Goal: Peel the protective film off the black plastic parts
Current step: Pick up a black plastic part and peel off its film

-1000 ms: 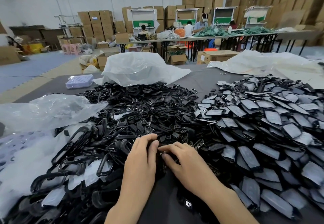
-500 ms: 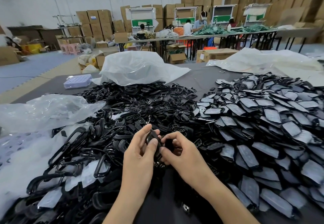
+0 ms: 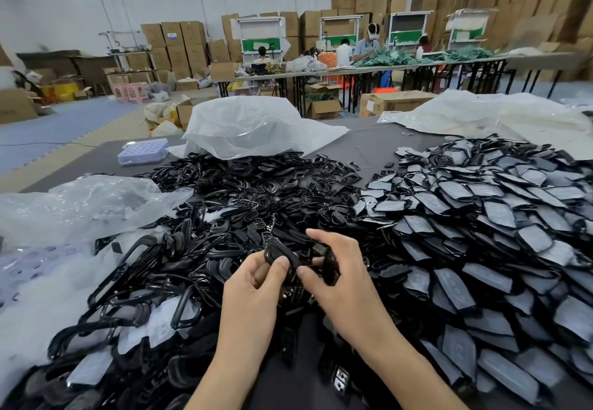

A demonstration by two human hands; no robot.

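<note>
Both hands hold black plastic parts above the middle of the table. My left hand (image 3: 253, 284) pinches a glossy black part (image 3: 276, 253) between thumb and fingers. My right hand (image 3: 340, 278) grips another black part (image 3: 330, 265) right beside it, thumb tip close to the left thumb. Whether film clings to either part I cannot tell. A heap of bare black rings and shells (image 3: 224, 217) spreads left and centre. A heap of film-covered black parts (image 3: 481, 233) with greyish faces fills the right side.
Clear plastic bags lie at the left (image 3: 80, 207), behind the ring heap (image 3: 256, 127) and at the far right (image 3: 481, 114). A lilac perforated tray (image 3: 142, 151) sits at the back left. Beyond the grey table (image 3: 369, 146), people work at long benches among cardboard boxes.
Both hands rose out of the pile, each bringing up a black part, and now hold the parts higher above the heap.
</note>
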